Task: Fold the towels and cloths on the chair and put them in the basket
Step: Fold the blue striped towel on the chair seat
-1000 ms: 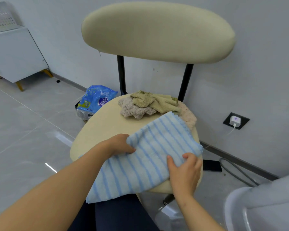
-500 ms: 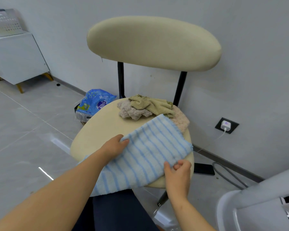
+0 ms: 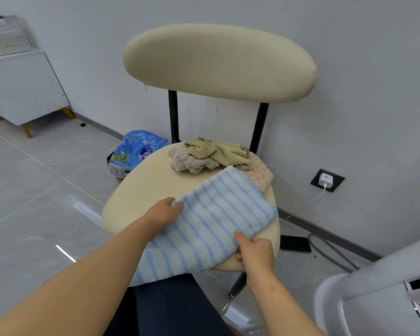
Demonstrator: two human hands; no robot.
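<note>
While the blue-striped towel [image 3: 211, 221] lies across the near right part of the chair seat [image 3: 141, 190], with its near end hanging over the front edge, it is held at two places. Its left edge is gripped by the left hand [image 3: 161, 214], fingers curled onto the cloth. Its near right edge is pinched by the right hand [image 3: 255, 253], thumb on top and fingers beneath. The towel is judged light, soft and limp, so it can be expected to sag and drift out of line wherever it is unsupported. Corners and hemmed edges are judged the best holds for a straight fold. An olive cloth [image 3: 218, 151] and a pale fluffy cloth [image 3: 192, 162] are heaped, unfolded, at the far side of the seat, and the heap is touched by the towel's far corner.
</note>
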